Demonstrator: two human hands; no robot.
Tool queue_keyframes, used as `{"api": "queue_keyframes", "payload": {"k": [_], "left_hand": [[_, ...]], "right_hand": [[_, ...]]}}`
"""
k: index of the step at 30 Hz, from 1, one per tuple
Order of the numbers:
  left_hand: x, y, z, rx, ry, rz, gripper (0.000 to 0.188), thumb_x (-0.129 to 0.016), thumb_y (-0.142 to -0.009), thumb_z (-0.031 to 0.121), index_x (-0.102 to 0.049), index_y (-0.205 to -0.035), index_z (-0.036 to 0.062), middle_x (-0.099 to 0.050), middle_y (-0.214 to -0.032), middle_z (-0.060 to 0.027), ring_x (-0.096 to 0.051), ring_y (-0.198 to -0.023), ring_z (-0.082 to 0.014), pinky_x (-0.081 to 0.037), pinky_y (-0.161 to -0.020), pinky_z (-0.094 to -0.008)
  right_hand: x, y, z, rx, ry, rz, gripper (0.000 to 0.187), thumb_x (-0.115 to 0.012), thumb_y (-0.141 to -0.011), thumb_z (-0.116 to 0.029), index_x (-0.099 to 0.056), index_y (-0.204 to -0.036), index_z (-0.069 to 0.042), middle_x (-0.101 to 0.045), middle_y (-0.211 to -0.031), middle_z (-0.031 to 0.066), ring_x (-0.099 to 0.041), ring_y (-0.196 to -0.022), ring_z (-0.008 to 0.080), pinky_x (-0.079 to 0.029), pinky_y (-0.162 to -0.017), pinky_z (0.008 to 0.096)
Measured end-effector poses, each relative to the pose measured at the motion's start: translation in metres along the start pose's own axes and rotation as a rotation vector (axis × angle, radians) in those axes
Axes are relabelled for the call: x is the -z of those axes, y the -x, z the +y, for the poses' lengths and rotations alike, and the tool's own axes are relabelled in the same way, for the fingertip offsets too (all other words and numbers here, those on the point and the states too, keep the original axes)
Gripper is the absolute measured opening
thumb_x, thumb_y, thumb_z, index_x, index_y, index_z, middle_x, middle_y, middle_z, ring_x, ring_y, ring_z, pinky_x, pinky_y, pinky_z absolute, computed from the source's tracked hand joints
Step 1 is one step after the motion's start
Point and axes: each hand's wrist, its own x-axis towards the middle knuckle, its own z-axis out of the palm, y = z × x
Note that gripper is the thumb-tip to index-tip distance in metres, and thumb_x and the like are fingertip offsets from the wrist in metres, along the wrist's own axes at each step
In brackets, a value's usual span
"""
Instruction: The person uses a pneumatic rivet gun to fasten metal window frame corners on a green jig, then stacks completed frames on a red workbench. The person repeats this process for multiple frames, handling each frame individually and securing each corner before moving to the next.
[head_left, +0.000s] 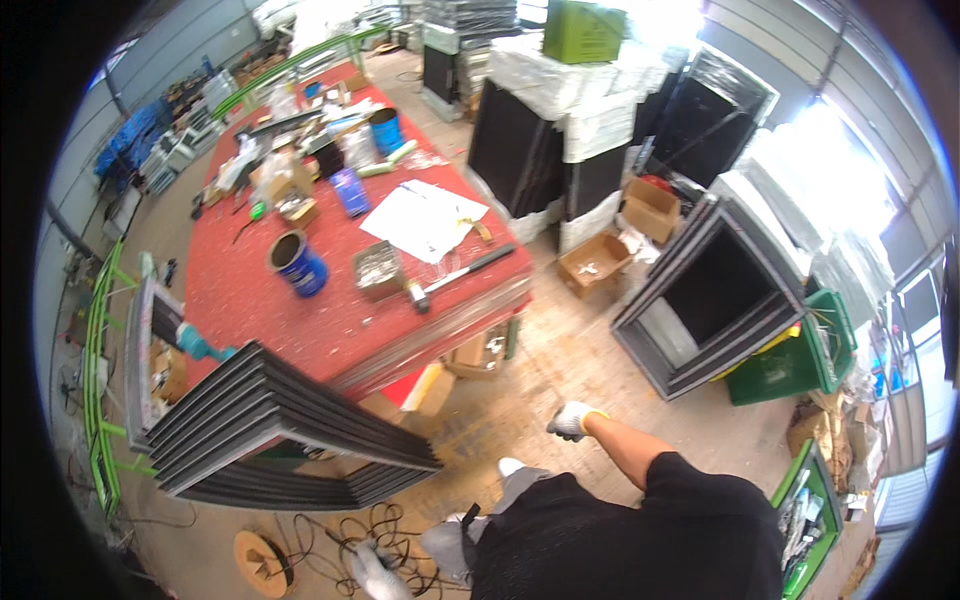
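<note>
My right hand, in a white glove with a grey palm, hangs over the floor with its fingers curled. Nothing shows in it. At the lower edge my left hand, also gloved, is blurred above tangled black cable; its fingers cannot be made out. Several dark grey rectangular frames stand together against the near left side of the red-topped table. On the table's near part lie a hammer, an open box of small metal parts, a blue can and white paper sheets.
A teal power tool is beside the frames. A cable reel lies on the floor. To the right are more dark frames, cardboard boxes, a green bin and a green crate. Wrapped stacks stand behind.
</note>
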Motion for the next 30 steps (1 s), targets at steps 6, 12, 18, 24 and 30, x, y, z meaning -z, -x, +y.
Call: {"api": "queue_keyframes", "payload": {"k": [6,12,18,24,30], "left_hand": [[0.031,0.032,0.124,0.971,0.847,-0.029,0.036,-0.053,-0.106,0.007,-0.064,-0.138,-0.0064,-0.066,-0.138,-0.0300,-0.064,-0.127,-0.0449,-0.052,-0.110,-0.0505],[-0.024,0.086,0.195,0.792,0.916,0.064,0.035,-0.055,-0.104,0.005,-0.065,-0.136,-0.0075,-0.067,-0.137,-0.0297,-0.064,-0.127,-0.0440,-0.051,-0.110,-0.0499],[-0.071,0.185,0.251,0.621,0.738,0.148,0.034,-0.057,-0.103,0.002,-0.066,-0.134,-0.0085,-0.068,-0.135,-0.0294,-0.065,-0.126,-0.0431,-0.051,-0.109,-0.0492],[-0.073,0.228,0.316,0.567,0.530,0.241,0.033,-0.064,-0.098,-0.002,-0.068,-0.129,-0.0092,-0.072,-0.125,-0.0282,-0.069,-0.114,-0.0447,-0.054,-0.104,-0.0490],[-0.071,0.175,0.392,0.578,0.450,0.234,0.032,-0.065,-0.097,-0.002,-0.068,-0.128,-0.0092,-0.073,-0.121,-0.0274,-0.070,-0.111,-0.0443,-0.055,-0.102,-0.0489]], "right_hand": [[0.106,-0.003,0.091,-0.175,-0.049,0.135,0.032,-0.075,-0.094,-0.032,-0.079,-0.095,0.000,-0.076,-0.086,0.0127,-0.072,-0.073,0.0270,-0.062,-0.070,0.0428],[0.223,-0.018,0.198,-0.098,0.125,0.388,0.027,-0.065,-0.098,-0.017,-0.082,-0.085,0.000,-0.078,-0.080,0.0170,-0.074,-0.070,0.0283,-0.058,-0.066,0.0455],[0.354,0.020,0.286,-0.269,0.068,0.692,0.035,-0.066,-0.091,-0.027,-0.082,-0.110,-0.002,-0.076,-0.118,0.0267,-0.074,-0.116,0.0405,-0.059,-0.097,0.0445],[0.485,0.055,0.304,-0.192,0.326,0.934,0.032,-0.066,-0.085,-0.020,-0.083,-0.105,-0.002,-0.076,-0.115,0.0280,-0.074,-0.111,0.0439,-0.061,-0.096,0.0475],[0.582,0.027,0.325,-0.297,0.408,1.300,0.031,-0.061,-0.099,-0.019,-0.071,-0.125,-0.005,-0.072,-0.126,0.0173,-0.070,-0.117,0.0352,-0.058,-0.096,0.0485]]}}
